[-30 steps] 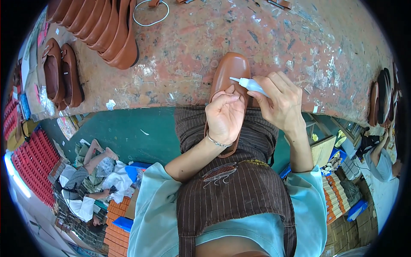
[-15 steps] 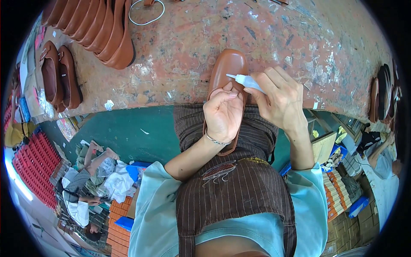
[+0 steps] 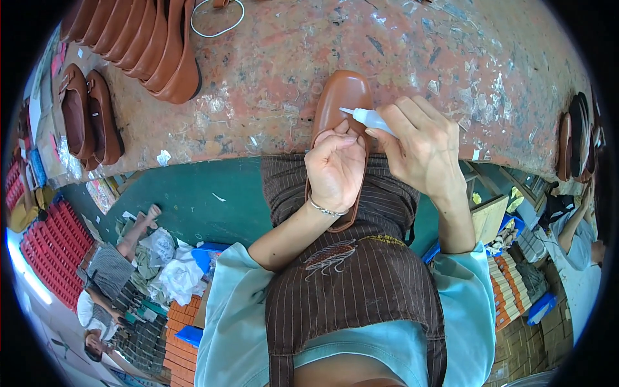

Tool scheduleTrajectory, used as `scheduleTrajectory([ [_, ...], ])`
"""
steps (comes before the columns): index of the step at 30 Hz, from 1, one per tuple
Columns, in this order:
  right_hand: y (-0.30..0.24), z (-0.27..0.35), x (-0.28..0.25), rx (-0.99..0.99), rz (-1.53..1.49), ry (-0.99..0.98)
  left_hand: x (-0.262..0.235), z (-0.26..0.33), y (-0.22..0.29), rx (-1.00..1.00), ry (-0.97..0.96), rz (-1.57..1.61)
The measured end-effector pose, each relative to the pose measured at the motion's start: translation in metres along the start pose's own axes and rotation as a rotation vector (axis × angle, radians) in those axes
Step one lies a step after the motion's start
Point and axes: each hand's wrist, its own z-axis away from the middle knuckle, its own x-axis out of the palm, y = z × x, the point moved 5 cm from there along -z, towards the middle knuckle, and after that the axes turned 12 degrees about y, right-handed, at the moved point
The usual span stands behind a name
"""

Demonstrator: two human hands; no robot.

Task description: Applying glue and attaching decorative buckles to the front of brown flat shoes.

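Note:
A brown leather shoe [image 3: 345, 93] lies toe away from me, its front on the worn workbench [image 3: 271, 97] and its heel end over my lap. My left hand [image 3: 338, 169], palm up, has its fingers at the shoe's opening, with the fingertips partly hidden under the upper. Closed around a small white squeeze bottle [image 3: 370, 119], my right hand [image 3: 422, 147] tilts it so that the narrow nozzle points left, just over the shoe's vamp. I cannot tell whether the nozzle tip touches the leather or whether anything comes out of it.
Nested brown shoes [image 3: 171, 71] stand in a row at the far left, with a brown pair [image 3: 97, 119] nearer the left edge. More shoes [image 3: 570, 145] sit at the right end. A white loop [image 3: 219, 32] lies at the back. Two people are at the sides behind me.
My hands, the bottle and the shoe stay nearly in place, with only a slight shift. At the lower left, another person has changed posture, and one leg now stretches out.

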Motion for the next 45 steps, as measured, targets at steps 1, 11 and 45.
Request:
scheduleTrajectory([
  [1,-0.001,0.000,0.000,0.004,-0.021,0.023,0.000,-0.001,0.000,-0.004,0.014,-0.002],
  [11,0.009,0.006,-0.010,0.043,0.029,-0.031,-0.009,-0.001,0.000,-0.014,0.044,0.042],
  [45,0.123,-0.056,0.007,0.298,-0.029,0.486,-0.016,-0.005,-0.004,-0.032,0.082,0.071],
])
